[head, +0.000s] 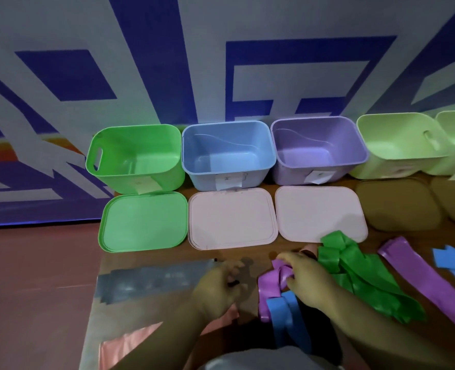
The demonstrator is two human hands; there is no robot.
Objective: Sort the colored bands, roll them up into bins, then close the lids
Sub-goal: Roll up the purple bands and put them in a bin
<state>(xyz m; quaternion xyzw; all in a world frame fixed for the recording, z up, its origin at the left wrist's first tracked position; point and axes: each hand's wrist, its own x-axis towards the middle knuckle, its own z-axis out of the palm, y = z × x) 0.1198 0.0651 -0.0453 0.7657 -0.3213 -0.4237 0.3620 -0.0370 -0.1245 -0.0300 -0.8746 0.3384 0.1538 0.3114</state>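
**Right hand grips purple band**

Right hand (306, 281) fingers curl round the purple band (267, 284). The blue band (281, 316) lies just below them and the green bands (354, 265) beside. Left hand (221, 284) fingers are curled and blurred, so its grip is unclear. Open bins (207, 180) stand beyond the fingertips.

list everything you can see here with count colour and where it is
bins: five, green, blue, purple, two pale green, back row
lids: five, green, two pink, two brownish, flat before the bins
green bands: pile, green, right of right hand
purple band: one, purple, bunched in right hand
long purple band: one, purple, far right
blue bands: two, blue, near centre and right edge
grey band: one, grey, left
pink band: one, pink, near left
dark strip: one, black, beside right forearm
table: one, brown, under everything
left hand: one, curled by grey band
right hand: one, grips purple band
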